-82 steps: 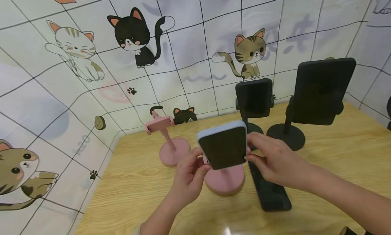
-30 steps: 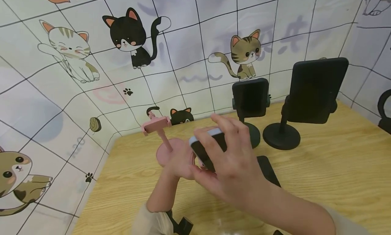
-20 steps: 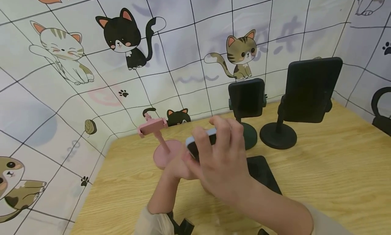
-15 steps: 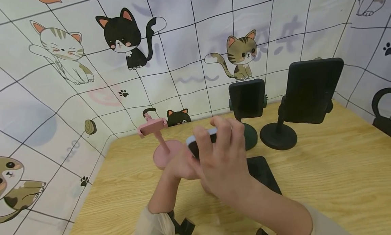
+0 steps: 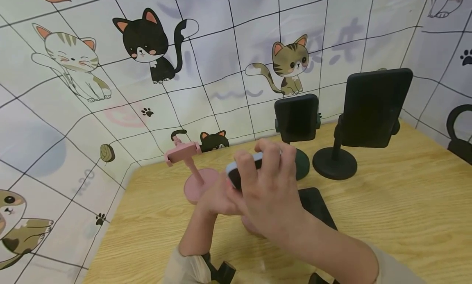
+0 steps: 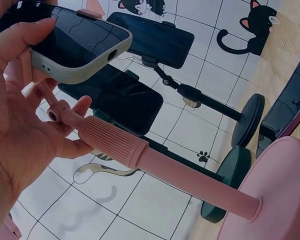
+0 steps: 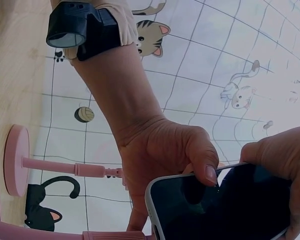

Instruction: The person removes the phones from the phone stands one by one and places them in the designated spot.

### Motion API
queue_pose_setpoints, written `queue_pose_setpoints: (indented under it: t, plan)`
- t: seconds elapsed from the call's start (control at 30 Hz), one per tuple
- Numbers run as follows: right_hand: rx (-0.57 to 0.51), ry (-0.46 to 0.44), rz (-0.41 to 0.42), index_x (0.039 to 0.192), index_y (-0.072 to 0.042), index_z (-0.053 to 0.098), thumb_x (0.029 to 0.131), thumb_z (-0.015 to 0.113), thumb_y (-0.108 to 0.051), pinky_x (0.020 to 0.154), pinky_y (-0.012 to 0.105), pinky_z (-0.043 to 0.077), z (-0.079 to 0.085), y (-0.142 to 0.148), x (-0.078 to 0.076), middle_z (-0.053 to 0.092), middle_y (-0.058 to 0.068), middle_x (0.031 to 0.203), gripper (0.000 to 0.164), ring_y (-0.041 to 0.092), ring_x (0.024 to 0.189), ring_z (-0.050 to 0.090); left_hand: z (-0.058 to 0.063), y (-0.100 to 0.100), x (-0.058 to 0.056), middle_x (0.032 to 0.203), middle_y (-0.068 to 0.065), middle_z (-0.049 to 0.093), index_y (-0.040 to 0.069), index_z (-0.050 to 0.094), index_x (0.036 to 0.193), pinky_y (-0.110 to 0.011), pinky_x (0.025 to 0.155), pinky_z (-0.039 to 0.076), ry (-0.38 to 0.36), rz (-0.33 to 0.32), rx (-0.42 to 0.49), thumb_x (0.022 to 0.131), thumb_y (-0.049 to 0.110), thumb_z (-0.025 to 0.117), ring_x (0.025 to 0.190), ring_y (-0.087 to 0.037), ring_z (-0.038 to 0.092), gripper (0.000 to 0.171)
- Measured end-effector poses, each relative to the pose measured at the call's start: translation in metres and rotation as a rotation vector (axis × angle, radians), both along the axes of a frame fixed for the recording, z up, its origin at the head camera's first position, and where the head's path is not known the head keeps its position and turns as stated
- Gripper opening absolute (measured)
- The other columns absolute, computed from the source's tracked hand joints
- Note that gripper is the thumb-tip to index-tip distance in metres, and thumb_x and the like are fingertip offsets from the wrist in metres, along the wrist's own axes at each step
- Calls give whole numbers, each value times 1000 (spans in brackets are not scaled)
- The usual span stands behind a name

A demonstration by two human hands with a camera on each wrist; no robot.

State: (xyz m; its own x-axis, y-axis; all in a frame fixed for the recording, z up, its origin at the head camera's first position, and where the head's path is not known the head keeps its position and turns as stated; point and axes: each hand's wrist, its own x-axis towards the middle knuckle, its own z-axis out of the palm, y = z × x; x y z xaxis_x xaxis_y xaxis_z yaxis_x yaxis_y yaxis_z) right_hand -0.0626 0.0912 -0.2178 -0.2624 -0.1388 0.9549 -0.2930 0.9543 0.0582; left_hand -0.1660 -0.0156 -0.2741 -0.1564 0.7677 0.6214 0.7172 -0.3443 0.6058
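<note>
A phone in a pale blue case point(image 5: 236, 178) sits at the head of a pink phone stand, whose post point(image 6: 190, 180) and round base point(image 6: 275, 185) show in the left wrist view. My left hand point(image 5: 219, 197) grips the phone and the stand's clamp together, thumb point(image 6: 32, 37) over the screen and fingers behind. With curled fingers my right hand point(image 5: 271, 185) holds the phone from the other side and covers most of it in the head view. The right wrist view shows both hands at the screen point(image 7: 205, 210).
An empty pink stand point(image 5: 199, 183) stands left behind. At the back are a green stand point(image 5: 303, 163) bearing a phone point(image 5: 296, 118) and a black stand point(image 5: 334, 163) bearing a tablet point(image 5: 376, 107). A black phone point(image 5: 317, 204) lies flat by my right forearm. A black ring-shaped object point(image 5: 457, 132) is far right.
Earlier both hands pinched the clamp's sides below the phone. Since then the right hand has come across the phone's front, and the phone has turned. Over the last half second the hands barely move.
</note>
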Motion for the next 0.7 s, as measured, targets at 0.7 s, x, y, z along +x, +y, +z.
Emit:
queue_pose_setpoints:
  t: [0.7]
  plan:
    - [-10,-103,128,88,-3,43,60,73,-22,63,46,29,5,4,-9,38,23,88,46,40,81,36,11,-8,-2,102,-16,51,-5,41,116,-32,80,47,-1,21,-98,61,1,69,89,-19,51,63]
